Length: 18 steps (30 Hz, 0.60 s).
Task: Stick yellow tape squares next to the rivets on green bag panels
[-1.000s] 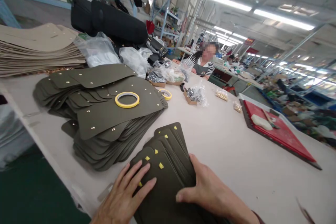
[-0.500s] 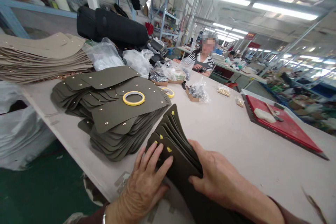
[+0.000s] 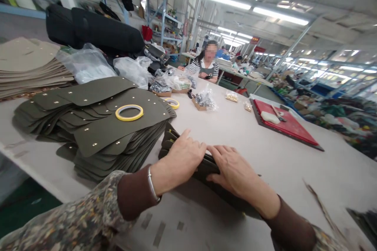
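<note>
A bundle of dark olive panels [image 3: 168, 141] with bits of yellow tape at one end lies across the table in front of me. My left hand [image 3: 183, 159] is closed over the bundle's upper edge, its fingertips partly hidden. Just beside it, my right hand [image 3: 232, 168] grips the same bundle, thumb on the near side and fingers over the top. A large pile of similar olive panels [image 3: 103, 131] with metal studs sits to the left, and a roll of yellow tape [image 3: 129, 113] rests on it.
Another yellow tape roll [image 3: 173, 104] lies behind the pile. Beige panels [image 3: 29, 60] are stacked at far left. Plastic bags [image 3: 88, 64] and a small box of metal parts [image 3: 202, 102] stand behind. A red board [image 3: 285, 121] holds a hammer. A person [image 3: 207, 62] sits across the table.
The bundle has swung from pointing away from me to lying more crosswise. My left hand has moved up and right, from the taped end to the upper edge. The view has turned right.
</note>
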Tool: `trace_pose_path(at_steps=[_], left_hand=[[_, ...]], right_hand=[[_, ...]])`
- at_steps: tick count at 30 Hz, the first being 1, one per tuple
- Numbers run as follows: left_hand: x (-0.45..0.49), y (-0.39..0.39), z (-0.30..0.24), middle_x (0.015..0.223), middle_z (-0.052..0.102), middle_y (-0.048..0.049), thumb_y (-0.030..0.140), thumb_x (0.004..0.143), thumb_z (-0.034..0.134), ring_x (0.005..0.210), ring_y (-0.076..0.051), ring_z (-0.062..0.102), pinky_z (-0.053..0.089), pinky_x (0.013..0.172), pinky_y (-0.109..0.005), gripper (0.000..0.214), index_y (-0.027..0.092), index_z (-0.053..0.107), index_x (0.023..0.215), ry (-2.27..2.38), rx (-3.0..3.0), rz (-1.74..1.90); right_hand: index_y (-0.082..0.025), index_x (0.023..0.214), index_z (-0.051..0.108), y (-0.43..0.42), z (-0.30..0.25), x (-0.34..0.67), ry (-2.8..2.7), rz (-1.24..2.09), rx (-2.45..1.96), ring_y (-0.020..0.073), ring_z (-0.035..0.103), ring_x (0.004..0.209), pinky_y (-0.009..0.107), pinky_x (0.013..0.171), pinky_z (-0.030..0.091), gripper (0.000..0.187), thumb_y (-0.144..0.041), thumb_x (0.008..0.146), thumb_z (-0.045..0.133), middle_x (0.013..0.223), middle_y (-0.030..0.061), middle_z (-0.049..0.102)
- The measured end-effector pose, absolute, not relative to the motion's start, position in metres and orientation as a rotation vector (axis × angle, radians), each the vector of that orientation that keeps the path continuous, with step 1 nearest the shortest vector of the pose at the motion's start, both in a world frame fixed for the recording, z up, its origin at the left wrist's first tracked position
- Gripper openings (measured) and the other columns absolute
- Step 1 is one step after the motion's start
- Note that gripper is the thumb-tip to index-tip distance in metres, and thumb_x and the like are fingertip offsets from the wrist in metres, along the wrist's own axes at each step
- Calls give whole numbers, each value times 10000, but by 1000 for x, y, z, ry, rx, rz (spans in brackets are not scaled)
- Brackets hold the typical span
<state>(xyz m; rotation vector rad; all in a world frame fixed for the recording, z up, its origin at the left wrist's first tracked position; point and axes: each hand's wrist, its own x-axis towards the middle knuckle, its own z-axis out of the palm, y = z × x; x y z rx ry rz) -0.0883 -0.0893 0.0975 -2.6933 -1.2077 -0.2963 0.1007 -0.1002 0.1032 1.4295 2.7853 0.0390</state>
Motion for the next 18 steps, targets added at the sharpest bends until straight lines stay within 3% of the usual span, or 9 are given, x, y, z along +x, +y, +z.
trace_pose_path(at_steps=[2,4,7,11,14,16,18], left_hand=[[-83,-78,100,872,693,-83,340,722,772,863,-269,659,453,917,-449,348,151,597,955,-1212,-2727,-216],[-81,-68,101,888,687,-88,339,691,799,868,-284,654,487,788,-397,375,158,592,944,-1195,-2741,-175],[-78,-57,103,898,680,-87,336,673,817,874,-284,649,477,755,-372,418,164,582,972,-1173,-2757,-122],[-73,-53,107,942,676,-87,307,676,813,881,-281,639,463,748,-363,431,174,576,1010,-1158,-2777,-43],[-75,-55,107,973,671,-76,292,698,793,912,-277,629,450,774,-363,444,193,573,1071,-1134,-2792,5],[-77,-57,105,995,667,-73,283,708,782,929,-273,622,442,791,-364,483,205,560,1131,-1125,-2791,10],[-79,-60,104,1020,663,-74,273,703,786,942,-269,618,437,808,-363,547,212,540,1188,-1127,-2785,25]], right_hand=[[-183,1355,438,-113,101,123,2863,192,1593,336,506,1214,508,1017,397,683,-308,748,723,1302,151,566],[-206,1410,377,-133,90,151,2876,302,1858,345,410,1313,536,1080,334,733,-347,773,712,1409,149,473],[-215,1424,351,-168,62,190,2797,257,2340,334,425,1309,541,1059,380,676,-424,843,625,1426,154,446],[-189,1327,457,-199,23,215,2533,-185,2911,301,560,1172,492,928,517,541,-454,872,581,1343,160,526],[-165,1330,443,-200,8,216,2396,-725,3085,274,602,1117,430,854,564,592,-457,846,619,1317,168,553],[-156,1308,459,-195,5,211,2329,-936,3138,260,643,1028,389,772,581,598,-452,824,646,1209,149,628],[-160,1176,546,-192,7,202,2299,-924,3180,222,675,838,349,691,574,447,-433,834,637,1001,97,697]])
